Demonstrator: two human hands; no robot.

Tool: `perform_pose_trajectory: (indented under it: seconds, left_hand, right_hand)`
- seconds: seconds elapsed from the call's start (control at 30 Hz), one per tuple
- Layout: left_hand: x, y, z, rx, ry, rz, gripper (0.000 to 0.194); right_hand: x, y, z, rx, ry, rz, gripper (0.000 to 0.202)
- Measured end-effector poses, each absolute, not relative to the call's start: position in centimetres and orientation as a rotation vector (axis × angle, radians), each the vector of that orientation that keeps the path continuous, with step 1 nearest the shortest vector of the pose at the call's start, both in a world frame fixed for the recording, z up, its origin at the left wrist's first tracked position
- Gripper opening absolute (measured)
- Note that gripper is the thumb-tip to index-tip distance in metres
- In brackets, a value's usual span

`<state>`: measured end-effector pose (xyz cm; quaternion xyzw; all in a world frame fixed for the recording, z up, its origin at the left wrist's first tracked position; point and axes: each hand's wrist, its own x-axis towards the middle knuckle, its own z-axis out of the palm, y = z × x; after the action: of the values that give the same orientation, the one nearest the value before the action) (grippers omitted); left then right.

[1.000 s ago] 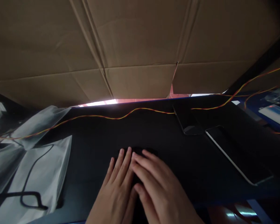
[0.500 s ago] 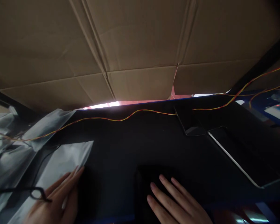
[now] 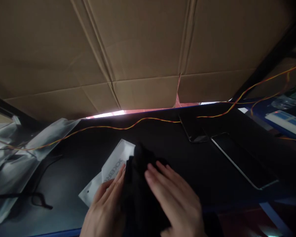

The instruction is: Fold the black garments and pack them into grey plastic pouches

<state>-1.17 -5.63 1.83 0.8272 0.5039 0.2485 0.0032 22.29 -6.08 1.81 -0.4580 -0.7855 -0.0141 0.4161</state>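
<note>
A dark, soft cloth-like item stands between my two hands at the front middle of the black surface. My left hand presses on its left side with fingers together, and a whitish printed plastic bag sticks out beyond those fingers, its lower corner to the left of the hand. My right hand lies against the item's right side, fingers extended and slightly apart. The item's lower part is too dark to make out.
Clear plastic bags and a black cord lie at left. Two dark phones, one farther and one nearer, rest at right. A red-yellow twisted wire crosses the back before cardboard. A white device is far right.
My left hand and the whitish bag have moved right to the middle, beside the dark item. My right hand has shifted left and up against the item, which is now raised between both hands.
</note>
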Motion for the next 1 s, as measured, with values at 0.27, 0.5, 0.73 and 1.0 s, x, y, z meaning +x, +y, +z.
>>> perform_pose_trajectory:
  seconds: [0.27,0.5,0.73,1.0]
  left_hand:
    - [0.3,-6.2,0.8,2.148,1.731,1.132,0.056]
    - [-1.6,-6.9,0.6,2.406,1.438,0.805,0.091]
    - [-4.4,-6.3,1.4,2.838,1.669,0.399,0.074]
    - [-4.7,-5.3,-2.9,2.990,1.639,0.310,0.093]
  right_hand:
    - [18.9,-5.0,1.1,-1.401,-2.080,0.028,0.035]
    - [20.8,-3.6,0.9,-0.845,-2.584,0.248,0.061]
    - [21.5,-3.2,0.4,-0.829,-2.550,0.336,0.051]
    - [19.1,-2.6,-3.7,-0.899,-2.393,0.034,0.033]
